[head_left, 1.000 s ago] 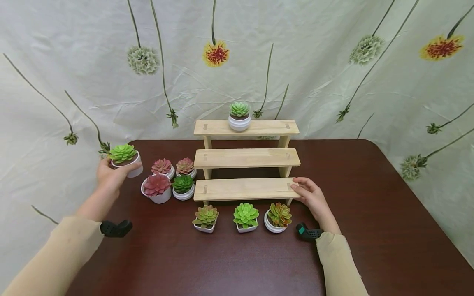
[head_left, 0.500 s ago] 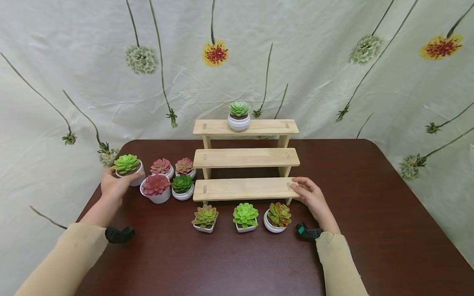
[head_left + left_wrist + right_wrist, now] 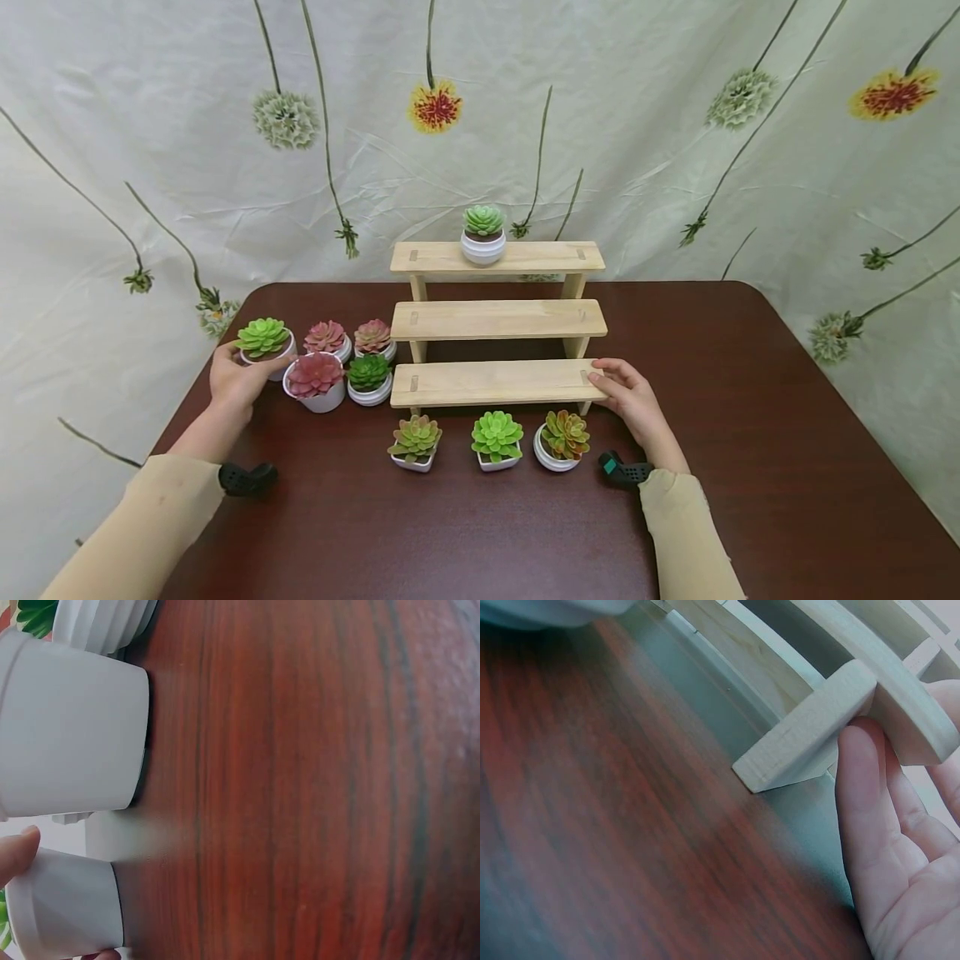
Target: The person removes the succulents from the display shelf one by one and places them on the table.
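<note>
At the table's left edge my left hand (image 3: 234, 382) holds an artificial succulent (image 3: 262, 340), bright green in a white pot, with fingers and thumb around the pot. In the left wrist view that pot (image 3: 75, 904) has its base at the tabletop; I cannot tell whether it bears its weight there. My right hand (image 3: 636, 400) grips the right end of the lowest step of a three-step wooden shelf (image 3: 495, 383). The right wrist view shows the fingers (image 3: 862, 780) beside the shelf's leg (image 3: 806, 731). A pale green succulent (image 3: 483, 237) stands on the top step.
Right of the left hand cluster a large red succulent (image 3: 317, 383), two pinkish ones (image 3: 326, 337) and a dark green one (image 3: 370, 379). Before the shelf stand a reddish-green succulent (image 3: 416, 442), a light green one (image 3: 497, 437) and an orange-green one (image 3: 562, 440). Flowered cloth (image 3: 637, 125) hangs behind.
My left hand has lowered the bright green succulent and brought it slightly right, from beyond the table's left edge to beside the red one. The right hand keeps its grip on the shelf.
</note>
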Demonstrator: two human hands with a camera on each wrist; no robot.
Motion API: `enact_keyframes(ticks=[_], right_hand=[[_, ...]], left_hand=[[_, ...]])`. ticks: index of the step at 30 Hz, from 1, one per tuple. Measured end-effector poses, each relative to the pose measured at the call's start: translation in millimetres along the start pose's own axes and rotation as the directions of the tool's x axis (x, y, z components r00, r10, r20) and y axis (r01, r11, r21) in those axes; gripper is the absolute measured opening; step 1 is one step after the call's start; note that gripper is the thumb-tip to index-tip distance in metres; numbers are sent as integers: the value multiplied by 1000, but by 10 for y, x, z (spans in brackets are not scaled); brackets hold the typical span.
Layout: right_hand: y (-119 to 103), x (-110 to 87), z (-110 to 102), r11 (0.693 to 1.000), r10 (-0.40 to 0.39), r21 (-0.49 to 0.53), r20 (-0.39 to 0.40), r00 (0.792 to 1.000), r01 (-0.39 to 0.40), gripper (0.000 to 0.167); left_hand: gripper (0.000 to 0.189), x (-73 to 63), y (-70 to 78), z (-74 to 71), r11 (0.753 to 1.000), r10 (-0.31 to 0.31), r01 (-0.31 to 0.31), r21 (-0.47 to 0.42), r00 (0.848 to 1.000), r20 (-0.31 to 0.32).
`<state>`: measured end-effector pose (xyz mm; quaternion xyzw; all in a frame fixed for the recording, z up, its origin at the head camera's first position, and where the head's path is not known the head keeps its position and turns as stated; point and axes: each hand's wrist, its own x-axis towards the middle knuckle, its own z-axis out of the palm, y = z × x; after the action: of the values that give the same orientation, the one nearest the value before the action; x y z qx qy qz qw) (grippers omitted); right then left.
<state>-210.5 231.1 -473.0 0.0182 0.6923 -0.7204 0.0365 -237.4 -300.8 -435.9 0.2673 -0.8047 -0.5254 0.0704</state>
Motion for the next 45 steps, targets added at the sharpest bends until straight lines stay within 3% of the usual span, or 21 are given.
enact_keyframes(ticks=[5,10,25,33,38,45], right_hand=[[-2,-4,-5,1000,3,2,-1,1000,-3,35],[-9,-11,-9,1000,2,6,-4,1000,-2,34],[-14,-9,-12,1000,0,8,-4,1000,0,33],[-12,-8,0,1000,-5,3,2,1000,5,35],[-9,-2,-2,1000,-9,0,1,1000,9,37],[-13,-5,4,1000,0,-6,-1,1000,0,36]], left_hand=[[93,-17,33,-5,1000,13,-13,10,1000,18],[102,-66,156,-31,1000,8,-8,3,999,43],[107,-168,866,-30,981,159,-168,99,982,100],[105,-257,1309,161,961,244,-259,96,959,144],[98,-368,1566,342,951,297,-307,32,939,173],[99,-525,1854,605,936,337,-351,18,911,240]])
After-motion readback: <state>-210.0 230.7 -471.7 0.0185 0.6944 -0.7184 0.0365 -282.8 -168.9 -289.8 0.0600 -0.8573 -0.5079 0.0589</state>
